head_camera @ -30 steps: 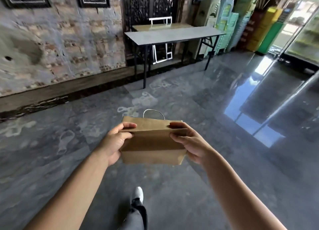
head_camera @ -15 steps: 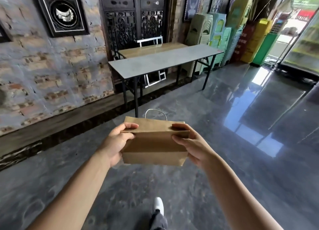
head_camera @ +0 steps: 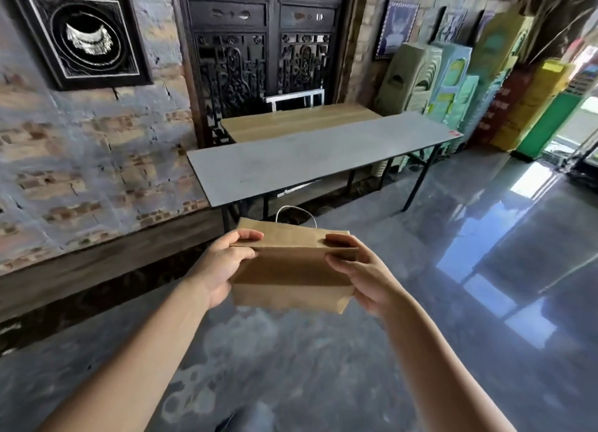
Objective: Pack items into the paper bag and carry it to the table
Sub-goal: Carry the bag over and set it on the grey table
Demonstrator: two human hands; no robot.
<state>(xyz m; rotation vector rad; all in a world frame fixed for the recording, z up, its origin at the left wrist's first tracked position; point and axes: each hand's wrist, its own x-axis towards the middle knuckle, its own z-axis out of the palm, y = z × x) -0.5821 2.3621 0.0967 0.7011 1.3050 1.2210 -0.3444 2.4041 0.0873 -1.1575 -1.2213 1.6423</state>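
I hold a brown paper bag [head_camera: 291, 273] in front of me, its top folded over and a white cord handle sticking up behind. My left hand [head_camera: 225, 266] grips its left end, thumb over the folded top. My right hand [head_camera: 359, 273] grips the right end the same way. Whatever is inside the bag is hidden. A long grey table [head_camera: 310, 159] on black legs stands just beyond the bag, its near corner almost above it.
A wooden table [head_camera: 297, 120] stands behind the grey one against a carved dark door [head_camera: 259, 59]. A brick wall with a framed picture [head_camera: 81, 36] runs along the left. Stacked coloured plastic chairs [head_camera: 453, 81] fill the far right. Glossy dark floor [head_camera: 485, 269] spreads to the right.
I have walked closer to the grey table, which now looms larger and nearer. Both hands keep the same grip on the bag.
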